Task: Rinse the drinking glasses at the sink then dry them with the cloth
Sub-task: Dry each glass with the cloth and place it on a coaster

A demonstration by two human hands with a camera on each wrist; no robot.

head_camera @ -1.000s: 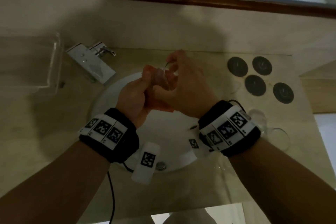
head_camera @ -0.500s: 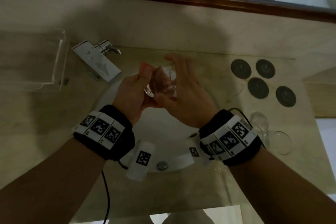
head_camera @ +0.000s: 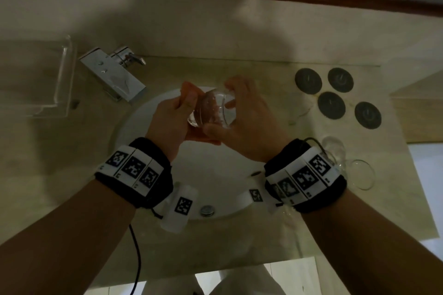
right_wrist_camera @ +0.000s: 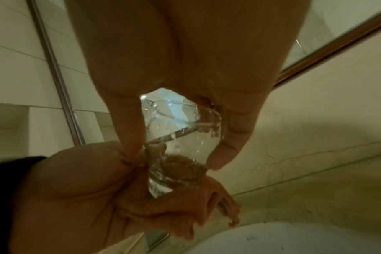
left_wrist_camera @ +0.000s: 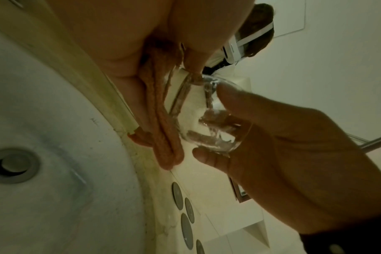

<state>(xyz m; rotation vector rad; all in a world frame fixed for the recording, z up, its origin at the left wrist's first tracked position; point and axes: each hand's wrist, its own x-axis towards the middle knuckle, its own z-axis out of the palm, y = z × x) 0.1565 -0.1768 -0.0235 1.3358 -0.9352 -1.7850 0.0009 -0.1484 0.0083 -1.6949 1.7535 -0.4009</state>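
Observation:
A clear drinking glass is held on its side over the white sink basin, between both hands. My right hand grips its wall, thumb below and fingers curled over the rim. My left hand holds an orange cloth bunched against the glass's base. In the left wrist view the cloth hangs in folds from my left palm beside the glass. In the right wrist view the glass shows droplets, with the cloth wrapped under its bottom.
A chrome tap stands at the basin's back left, with a clear tray further left. Several dark round coasters lie on the counter at right. Two more glasses sit near my right wrist. The drain is in the basin.
The glass has turned between my hands and sits a little lower over the basin. My left fingers have shifted with the cloth round its base. Both hands keep their hold.

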